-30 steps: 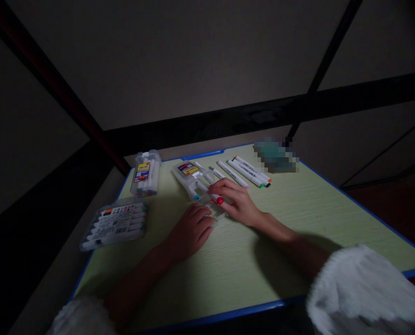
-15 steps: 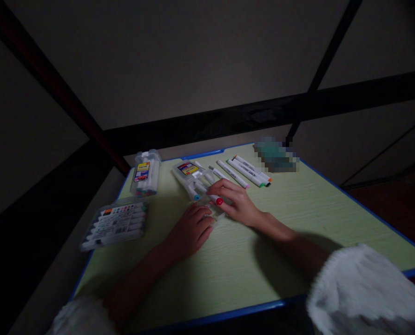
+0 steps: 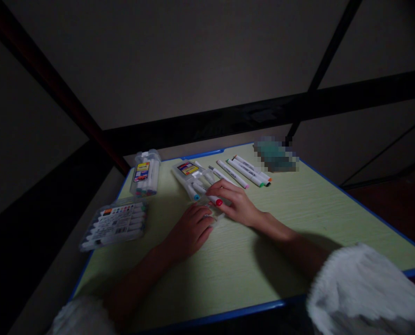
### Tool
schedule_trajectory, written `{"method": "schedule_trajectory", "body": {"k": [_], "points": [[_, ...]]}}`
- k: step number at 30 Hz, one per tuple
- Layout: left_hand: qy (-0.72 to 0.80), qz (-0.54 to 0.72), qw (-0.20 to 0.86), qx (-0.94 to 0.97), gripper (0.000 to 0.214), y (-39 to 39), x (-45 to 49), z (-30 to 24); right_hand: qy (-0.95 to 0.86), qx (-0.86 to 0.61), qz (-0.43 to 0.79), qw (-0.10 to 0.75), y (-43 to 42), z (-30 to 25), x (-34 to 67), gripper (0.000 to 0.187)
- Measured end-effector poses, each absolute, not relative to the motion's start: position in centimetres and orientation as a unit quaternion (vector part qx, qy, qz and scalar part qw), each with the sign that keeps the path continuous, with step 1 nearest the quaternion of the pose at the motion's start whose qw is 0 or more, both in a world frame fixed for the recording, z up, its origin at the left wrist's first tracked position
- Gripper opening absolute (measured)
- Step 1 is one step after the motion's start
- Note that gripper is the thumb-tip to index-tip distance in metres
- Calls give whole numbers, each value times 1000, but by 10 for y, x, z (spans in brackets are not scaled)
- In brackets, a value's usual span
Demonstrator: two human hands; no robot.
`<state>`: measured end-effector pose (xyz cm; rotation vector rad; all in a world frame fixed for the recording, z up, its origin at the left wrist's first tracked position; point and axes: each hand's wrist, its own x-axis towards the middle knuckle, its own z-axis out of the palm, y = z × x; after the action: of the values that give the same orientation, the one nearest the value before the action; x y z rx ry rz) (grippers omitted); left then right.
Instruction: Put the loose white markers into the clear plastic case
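Observation:
My right hand [image 3: 237, 202] has its fingers closed round a white marker with a red end [image 3: 218, 202]. This marker lies over the near end of an opened clear plastic marker case [image 3: 182, 179], which bears a yellow and red label. A blue-ended marker [image 3: 195, 196] rests in the case. My left hand [image 3: 190, 231] is closed on the clear lid [image 3: 220, 217] at the near side of the case; its fingertips are partly hidden. Beyond my right hand, several white markers [image 3: 232, 173] lie on the table.
A filled clear marker case [image 3: 146, 174] is at the far left, and another flat case of markers [image 3: 115, 225] overhangs the left edge. A blurred greenish object [image 3: 277, 155] lies at the back right. The pale green table [image 3: 280, 265] has a blue rim.
Almost nothing differs. The red-ended marker in my right hand has shifted very slightly towards me, and my left hand has stayed in place.

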<state>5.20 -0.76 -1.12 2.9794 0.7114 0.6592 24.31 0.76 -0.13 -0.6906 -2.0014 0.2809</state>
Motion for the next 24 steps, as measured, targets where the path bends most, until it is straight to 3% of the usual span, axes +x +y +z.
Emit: {"method": "schedule_trajectory", "body": {"k": [24], "points": [[225, 213, 3, 951, 15, -8, 52, -10, -824, -276, 127, 479, 8, -1, 243, 12]]}}
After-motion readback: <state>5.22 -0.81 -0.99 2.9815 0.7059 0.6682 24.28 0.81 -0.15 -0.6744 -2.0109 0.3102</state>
